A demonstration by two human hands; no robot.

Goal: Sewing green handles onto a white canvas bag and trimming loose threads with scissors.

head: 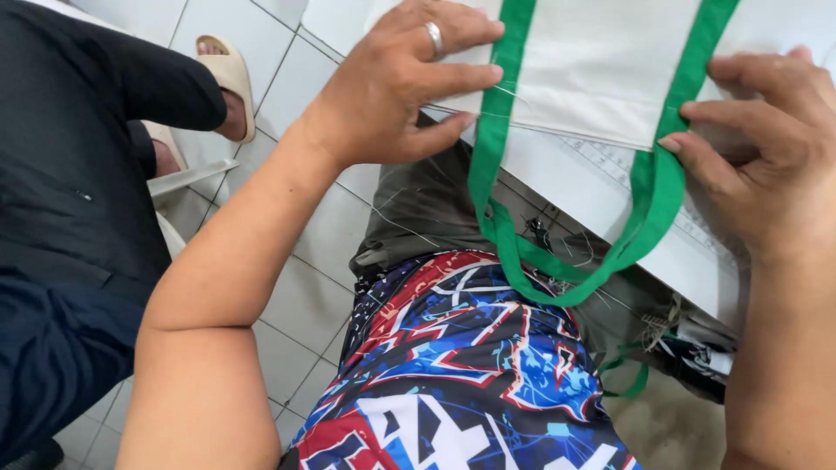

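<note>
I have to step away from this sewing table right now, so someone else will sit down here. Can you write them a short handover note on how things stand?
Left hand: flat on the white fabric bag, fingers at the left run of the green strap, ring on one finger.
Right hand: fingertips pressing the strap's right run onto the bag.
The strap's loop hangs over the table edge above the lap.
Done: strap lies in place on both sides.
Left: whether it is stitched down cannot be told; loose threads show near the left fingers.
</note>
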